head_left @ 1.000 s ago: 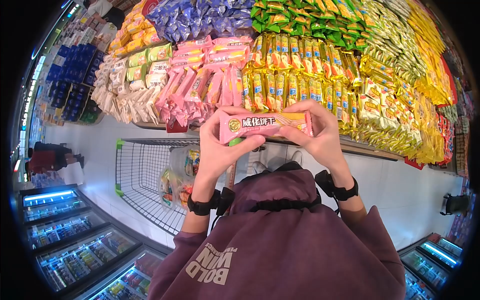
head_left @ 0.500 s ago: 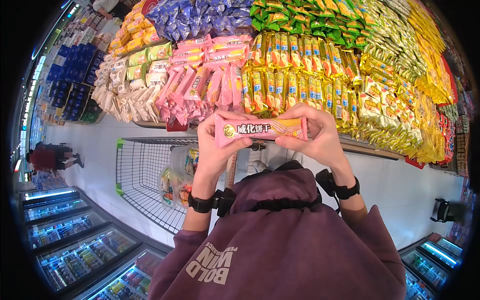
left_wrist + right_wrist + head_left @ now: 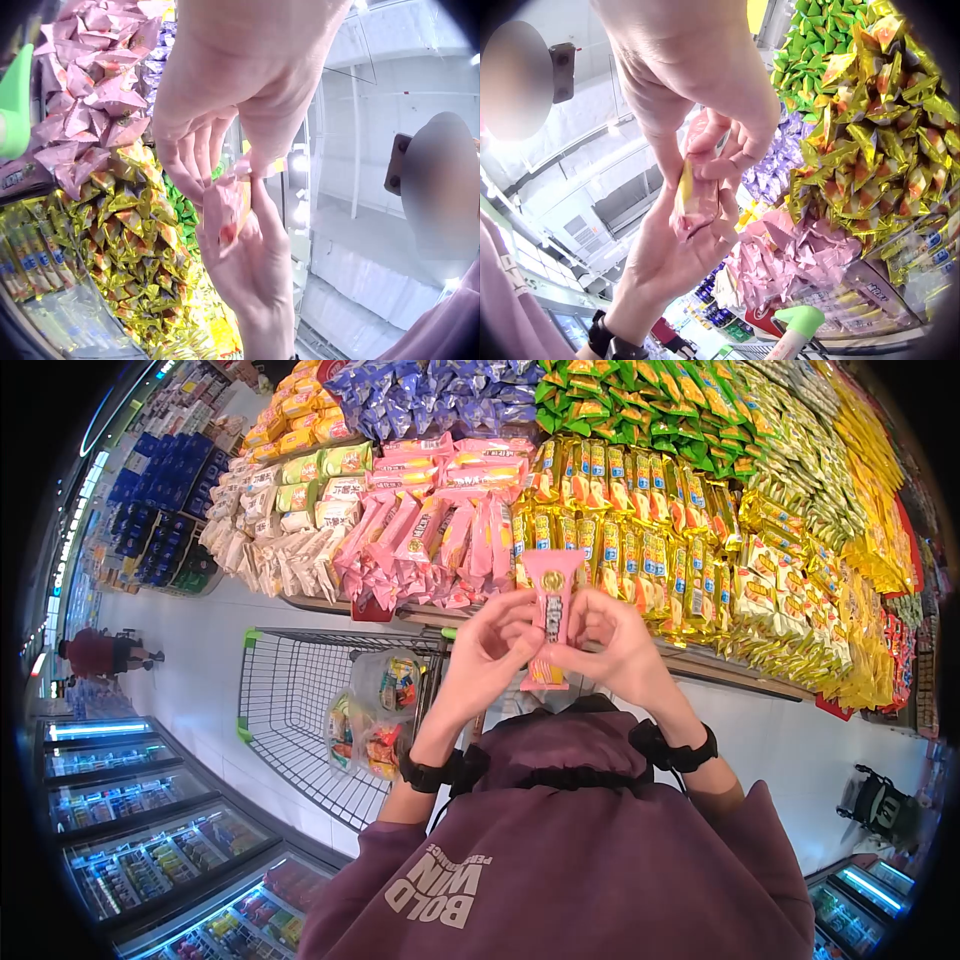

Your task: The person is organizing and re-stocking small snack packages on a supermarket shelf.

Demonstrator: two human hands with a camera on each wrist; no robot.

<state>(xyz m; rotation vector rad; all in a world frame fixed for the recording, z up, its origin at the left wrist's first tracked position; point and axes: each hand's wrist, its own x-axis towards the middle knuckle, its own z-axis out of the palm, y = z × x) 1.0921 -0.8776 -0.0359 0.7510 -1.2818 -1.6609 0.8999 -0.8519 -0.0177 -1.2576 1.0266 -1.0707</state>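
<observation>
A pink packet of wafer biscuits (image 3: pixel 554 582) is held in front of my chest, its long side pointing away from me and its printed face up. My left hand (image 3: pixel 488 655) pinches its left edge with thumb and fingertips. From the other side my right hand (image 3: pixel 622 655) grips it, the thumb lying across the lower half of the front. Both thumbs nearly meet on the wrapper. In the left wrist view the packet (image 3: pixel 226 206) shows end-on between the two hands; the right wrist view shows its yellow-and-pink side (image 3: pixel 697 196).
A broad display holds pink packets (image 3: pixel 430 535), gold packets (image 3: pixel 620 550), blue packets (image 3: pixel 440 400) and green packets (image 3: pixel 640 405). A shopping cart (image 3: pixel 300 690) with bagged goods (image 3: pixel 385 685) stands at my left. Freezers (image 3: pixel 170 840) line the lower left, and a person (image 3: pixel 105 654) is farther off.
The packet has turned from lying crosswise to pointing away from me. My hands have come closer together, and the head view has shifted slightly. A person at far left has moved.
</observation>
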